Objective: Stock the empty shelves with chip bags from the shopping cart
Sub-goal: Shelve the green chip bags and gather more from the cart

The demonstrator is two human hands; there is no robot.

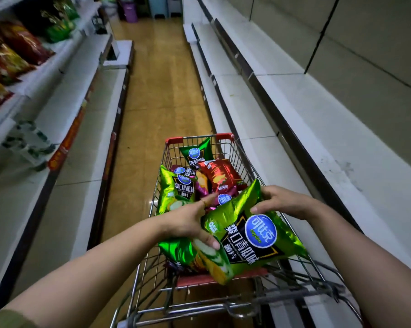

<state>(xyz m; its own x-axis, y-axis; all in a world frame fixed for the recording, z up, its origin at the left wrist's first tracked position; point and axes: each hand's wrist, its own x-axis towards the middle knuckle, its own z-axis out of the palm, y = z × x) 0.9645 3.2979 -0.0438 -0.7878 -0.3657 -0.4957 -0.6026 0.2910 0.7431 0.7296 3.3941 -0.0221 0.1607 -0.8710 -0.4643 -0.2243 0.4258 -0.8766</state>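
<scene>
Both hands gripped one green chip bag (254, 235): left hand (190, 218) pinched its lower corner, right hand (282, 201) curled over the top edge. White shelves (294, 114) ran just right of the shopping cart (199, 138) underneath, which held a second green bag (173, 188) and a red bag (218, 176).

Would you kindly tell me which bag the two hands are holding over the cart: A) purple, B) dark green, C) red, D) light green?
D: the left hand and right hand both grip the light green bag above the cart.
</scene>
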